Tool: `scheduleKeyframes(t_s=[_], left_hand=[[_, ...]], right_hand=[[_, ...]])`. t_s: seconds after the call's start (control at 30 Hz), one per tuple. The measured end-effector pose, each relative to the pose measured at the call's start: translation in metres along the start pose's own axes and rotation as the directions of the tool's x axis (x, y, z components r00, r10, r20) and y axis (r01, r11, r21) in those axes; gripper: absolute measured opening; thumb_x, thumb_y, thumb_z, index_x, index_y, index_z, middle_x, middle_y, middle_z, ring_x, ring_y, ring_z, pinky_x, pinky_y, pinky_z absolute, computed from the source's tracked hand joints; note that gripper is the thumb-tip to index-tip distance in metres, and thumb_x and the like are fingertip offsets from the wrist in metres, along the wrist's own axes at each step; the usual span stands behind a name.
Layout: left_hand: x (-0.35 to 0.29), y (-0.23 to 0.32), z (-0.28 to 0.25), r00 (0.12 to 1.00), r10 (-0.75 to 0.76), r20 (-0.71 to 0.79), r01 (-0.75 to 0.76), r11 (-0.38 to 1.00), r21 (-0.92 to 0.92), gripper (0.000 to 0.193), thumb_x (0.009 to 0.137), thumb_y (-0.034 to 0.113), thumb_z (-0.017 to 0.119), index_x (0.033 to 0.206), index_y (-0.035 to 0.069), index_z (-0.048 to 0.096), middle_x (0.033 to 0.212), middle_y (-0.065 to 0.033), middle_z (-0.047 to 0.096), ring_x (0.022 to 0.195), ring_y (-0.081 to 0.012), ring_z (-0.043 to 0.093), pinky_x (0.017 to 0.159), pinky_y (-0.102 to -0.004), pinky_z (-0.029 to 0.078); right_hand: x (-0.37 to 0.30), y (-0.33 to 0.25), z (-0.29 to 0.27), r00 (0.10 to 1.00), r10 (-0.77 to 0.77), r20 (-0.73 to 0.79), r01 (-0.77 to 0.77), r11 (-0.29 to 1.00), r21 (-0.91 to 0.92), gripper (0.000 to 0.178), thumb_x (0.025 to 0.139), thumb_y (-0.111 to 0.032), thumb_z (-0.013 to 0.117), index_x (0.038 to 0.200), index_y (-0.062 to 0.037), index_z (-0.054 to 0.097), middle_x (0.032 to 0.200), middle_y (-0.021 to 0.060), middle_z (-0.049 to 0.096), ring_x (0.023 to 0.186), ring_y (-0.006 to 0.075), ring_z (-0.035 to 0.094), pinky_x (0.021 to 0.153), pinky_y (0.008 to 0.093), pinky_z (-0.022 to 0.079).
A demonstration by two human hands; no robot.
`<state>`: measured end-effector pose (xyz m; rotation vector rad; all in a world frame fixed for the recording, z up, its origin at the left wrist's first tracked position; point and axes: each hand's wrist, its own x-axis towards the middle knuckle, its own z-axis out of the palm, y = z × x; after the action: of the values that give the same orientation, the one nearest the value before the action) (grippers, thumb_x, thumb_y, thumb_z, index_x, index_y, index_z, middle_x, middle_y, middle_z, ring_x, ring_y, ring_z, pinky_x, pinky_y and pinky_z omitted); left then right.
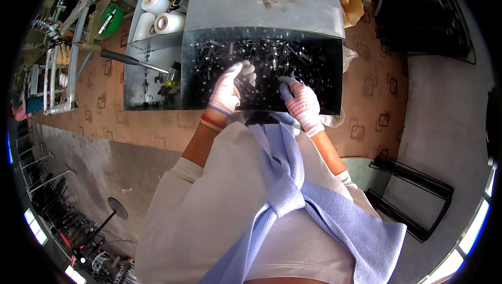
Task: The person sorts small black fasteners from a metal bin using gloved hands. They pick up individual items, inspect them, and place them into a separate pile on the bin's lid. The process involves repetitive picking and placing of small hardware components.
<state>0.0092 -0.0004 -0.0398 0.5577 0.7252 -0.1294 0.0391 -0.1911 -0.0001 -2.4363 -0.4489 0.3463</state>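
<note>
A deep grey metal bin (264, 107) in front of me holds a heap of small black and shiny metal parts (272, 56). Over its left half, my left hand (227, 89), in a striped knit glove, is turned palm inward with the fingers curled. A few small pieces seem to lie in it, too small to name. My right hand (302, 103), gloved alike, reaches over the right half of the heap. Its thumb and forefinger are bent close together above the parts; whatever lies between them cannot be made out.
Left of the heap, a side compartment holds a hammer (140, 62) with its handle over the rim. White film rolls (156, 2) fill the compartment behind. A sheet-metal cover (230, 1) spans the back. Metal racking (68, 69) stands left; black frames (418, 200) lie right.
</note>
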Motion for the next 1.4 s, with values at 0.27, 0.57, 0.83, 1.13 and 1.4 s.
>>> scheduleKeyframes(t_s=[0.27, 0.57, 0.83, 1.13, 1.4], left_hand=[[0.001, -0.001, -0.003, 0.999, 0.012, 0.049, -0.012, 1.000, -0.014, 0.020, 0.083, 0.020, 0.049, 0.095, 0.006, 0.056, 0.083, -0.0056, 0.061, 0.070, -0.0186, 0.060, 0.061, -0.0312, 0.050], [0.002, -0.001, -0.003, 1.000, 0.023, 0.014, -0.023, 0.999, 0.031, 0.020, 0.084, 0.020, 0.049, 0.096, 0.006, 0.056, 0.084, -0.0054, 0.061, 0.072, -0.0182, 0.060, 0.062, -0.0311, 0.050], [0.003, -0.001, -0.005, 0.999, 0.010, 0.033, -0.010, 1.000, 0.013, 0.020, 0.084, 0.020, 0.048, 0.096, 0.006, 0.056, 0.085, -0.0053, 0.061, 0.072, -0.0179, 0.060, 0.062, -0.0312, 0.050], [0.001, -0.001, -0.003, 0.999, 0.014, 0.029, -0.013, 1.000, -0.005, 0.021, 0.081, 0.021, 0.052, 0.093, 0.004, 0.055, 0.084, -0.0081, 0.060, 0.072, -0.0195, 0.059, 0.062, -0.0312, 0.050], [-0.003, 0.001, 0.002, 1.000, 0.010, 0.026, -0.010, 1.000, -0.002, 0.021, 0.084, 0.020, 0.049, 0.096, 0.006, 0.056, 0.084, -0.0051, 0.061, 0.073, -0.0173, 0.058, 0.064, -0.0313, 0.049]], right_hand=[[-0.001, 0.001, 0.001, 0.999, 0.037, 0.035, -0.038, 0.999, 0.037, 0.024, 0.080, -0.025, 0.045, 0.098, -0.0130, 0.056, 0.076, 0.0158, 0.059, 0.070, 0.0316, 0.057, 0.063, 0.0360, 0.046], [-0.001, 0.003, 0.001, 1.000, -0.012, 0.020, 0.012, 1.000, 0.002, 0.022, 0.079, -0.021, 0.050, 0.098, -0.0130, 0.056, 0.072, 0.0148, 0.059, 0.067, 0.0314, 0.057, 0.062, 0.0361, 0.046], [-0.002, 0.000, -0.001, 0.999, 0.015, 0.035, -0.015, 1.000, 0.007, 0.022, 0.079, -0.022, 0.050, 0.098, -0.0128, 0.056, 0.070, 0.0150, 0.059, 0.066, 0.0313, 0.057, 0.061, 0.0364, 0.046], [-0.002, 0.001, 0.000, 0.999, 0.025, 0.043, -0.024, 1.000, -0.010, 0.023, 0.079, -0.024, 0.049, 0.098, -0.0128, 0.055, 0.070, 0.0156, 0.058, 0.066, 0.0317, 0.056, 0.062, 0.0366, 0.045], [-0.001, -0.005, -0.004, 0.995, 0.061, 0.085, -0.058, 0.998, -0.038, 0.023, 0.080, -0.024, 0.048, 0.099, -0.0127, 0.055, 0.073, 0.0160, 0.059, 0.069, 0.0318, 0.057, 0.064, 0.0369, 0.045]])
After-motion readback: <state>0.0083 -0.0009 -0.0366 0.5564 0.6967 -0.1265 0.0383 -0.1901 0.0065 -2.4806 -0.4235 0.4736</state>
